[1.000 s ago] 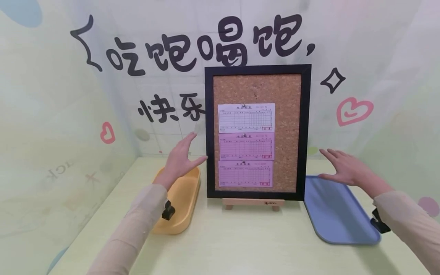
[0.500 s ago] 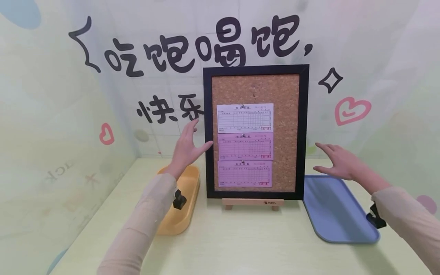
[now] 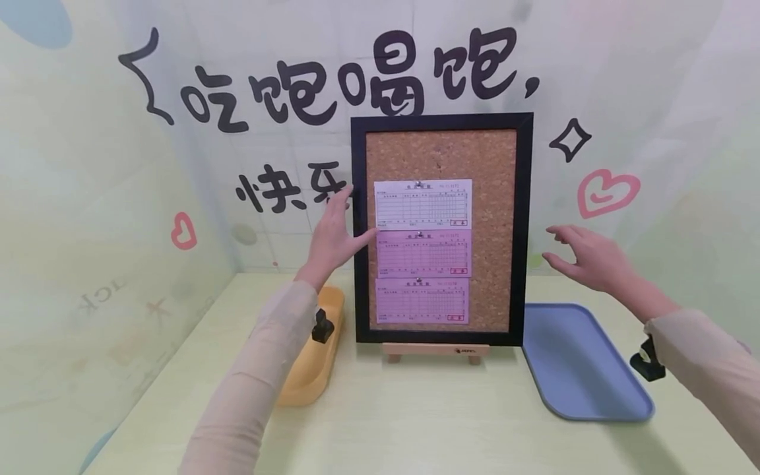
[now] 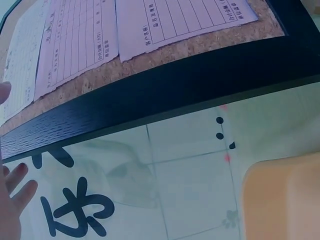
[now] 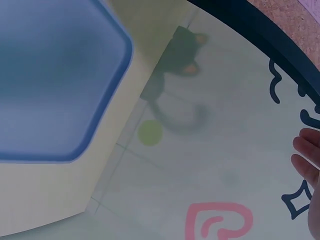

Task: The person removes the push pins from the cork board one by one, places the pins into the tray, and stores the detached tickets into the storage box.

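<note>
A black-framed cork board leans on a small wooden easel. Pinned to it in a column are one white receipt slip and two pink slips, the middle slip and the bottom slip. My left hand is at the frame's left side, thumb overlapping the frame in the head view, fingers reaching behind its edge; in the left wrist view the fingers are spread, holding nothing. Off the frame's right side, my right hand hovers with fingers extended, apart from the board.
A yellow tray lies on the table to the left, partly hidden by my left sleeve. On the right lies a blue tray. A printed wall with black lettering stands close behind the board.
My left hand has moved up and right to the frame's left edge. The right hand has risen a little, its fingers bending slightly. The board and slips stay put.
</note>
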A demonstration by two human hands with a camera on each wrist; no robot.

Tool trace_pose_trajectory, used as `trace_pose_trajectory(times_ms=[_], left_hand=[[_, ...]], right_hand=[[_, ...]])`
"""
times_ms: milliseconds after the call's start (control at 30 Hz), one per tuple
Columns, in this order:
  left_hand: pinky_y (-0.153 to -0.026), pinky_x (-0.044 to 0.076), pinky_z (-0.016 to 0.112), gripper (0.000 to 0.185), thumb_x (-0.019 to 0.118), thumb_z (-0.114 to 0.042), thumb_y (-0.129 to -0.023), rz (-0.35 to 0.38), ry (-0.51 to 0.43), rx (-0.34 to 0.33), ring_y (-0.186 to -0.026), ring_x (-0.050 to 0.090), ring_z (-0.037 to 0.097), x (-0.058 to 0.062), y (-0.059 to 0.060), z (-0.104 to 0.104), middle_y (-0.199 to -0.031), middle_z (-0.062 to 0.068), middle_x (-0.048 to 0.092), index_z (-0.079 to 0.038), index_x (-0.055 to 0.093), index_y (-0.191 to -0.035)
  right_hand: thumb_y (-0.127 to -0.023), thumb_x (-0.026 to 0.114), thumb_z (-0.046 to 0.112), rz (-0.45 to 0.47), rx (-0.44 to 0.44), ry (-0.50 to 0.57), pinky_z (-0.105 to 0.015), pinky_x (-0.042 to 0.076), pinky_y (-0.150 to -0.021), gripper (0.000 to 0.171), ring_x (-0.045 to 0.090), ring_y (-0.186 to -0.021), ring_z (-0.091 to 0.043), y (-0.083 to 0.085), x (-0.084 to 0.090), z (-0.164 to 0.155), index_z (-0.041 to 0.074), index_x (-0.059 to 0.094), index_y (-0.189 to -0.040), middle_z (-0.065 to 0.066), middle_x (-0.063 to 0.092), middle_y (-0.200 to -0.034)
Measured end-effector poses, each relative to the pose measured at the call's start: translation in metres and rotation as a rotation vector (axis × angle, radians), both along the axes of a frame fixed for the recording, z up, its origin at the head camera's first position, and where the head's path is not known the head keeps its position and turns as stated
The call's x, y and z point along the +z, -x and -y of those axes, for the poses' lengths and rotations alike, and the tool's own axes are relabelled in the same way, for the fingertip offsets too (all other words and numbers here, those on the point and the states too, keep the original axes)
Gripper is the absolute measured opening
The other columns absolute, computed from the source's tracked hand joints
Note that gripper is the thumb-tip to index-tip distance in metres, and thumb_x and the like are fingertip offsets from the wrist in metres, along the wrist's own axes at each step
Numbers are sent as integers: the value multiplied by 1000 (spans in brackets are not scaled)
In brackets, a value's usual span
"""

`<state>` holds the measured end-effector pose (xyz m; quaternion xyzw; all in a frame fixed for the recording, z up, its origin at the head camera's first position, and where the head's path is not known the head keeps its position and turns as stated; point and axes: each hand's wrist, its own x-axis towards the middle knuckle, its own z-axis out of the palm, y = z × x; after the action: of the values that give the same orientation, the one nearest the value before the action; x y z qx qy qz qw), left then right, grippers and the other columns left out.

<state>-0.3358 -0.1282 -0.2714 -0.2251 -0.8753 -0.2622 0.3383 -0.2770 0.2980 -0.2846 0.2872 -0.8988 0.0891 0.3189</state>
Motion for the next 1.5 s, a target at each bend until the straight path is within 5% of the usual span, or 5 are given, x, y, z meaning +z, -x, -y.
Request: trace_pose_trajectory(times_ms=[467,700,933,1067,1500], left_hand=[[-53,45,34,80,68,-38,-78,3,16,97,-62,50,24,-4,7,-11,-128,15,41,-17,25,-142],[-57,47,37,82,68,-39,-78,25,1,105,-62,53,26,-5,9,-14,-131,17,39,-19,23,-144],[-62,48,41,83,66,-40,-79,54,12,113,-69,54,30,-7,13,-18,-131,19,36,-19,20,-144],[-60,47,40,82,65,-40,-80,83,9,118,-67,53,29,-7,12,-20,-129,20,36,-20,19,-145],[-51,41,34,86,64,-42,-80,104,-6,137,-59,47,24,-7,11,-22,-126,18,39,-22,12,-146]], right_hand=[[-80,67,25,-139,127,-23,-44,51,-57,36,60,-73,-30,10,17,20,-3,60,-100,-19,64,-85],[-91,32,53,-244,203,-17,-41,50,-54,64,59,-67,-27,17,20,34,-3,62,-93,-16,63,-77],[-90,50,38,-239,237,-29,-40,51,-57,42,60,-66,-26,20,24,44,-2,61,-93,-16,63,-77],[-74,69,13,-236,239,-42,-40,52,-58,27,61,-68,-27,21,27,50,-3,60,-94,-17,63,-79],[-70,70,3,-253,241,-15,-32,46,-51,23,51,-59,-21,24,35,73,-2,60,-90,-12,58,-71]])
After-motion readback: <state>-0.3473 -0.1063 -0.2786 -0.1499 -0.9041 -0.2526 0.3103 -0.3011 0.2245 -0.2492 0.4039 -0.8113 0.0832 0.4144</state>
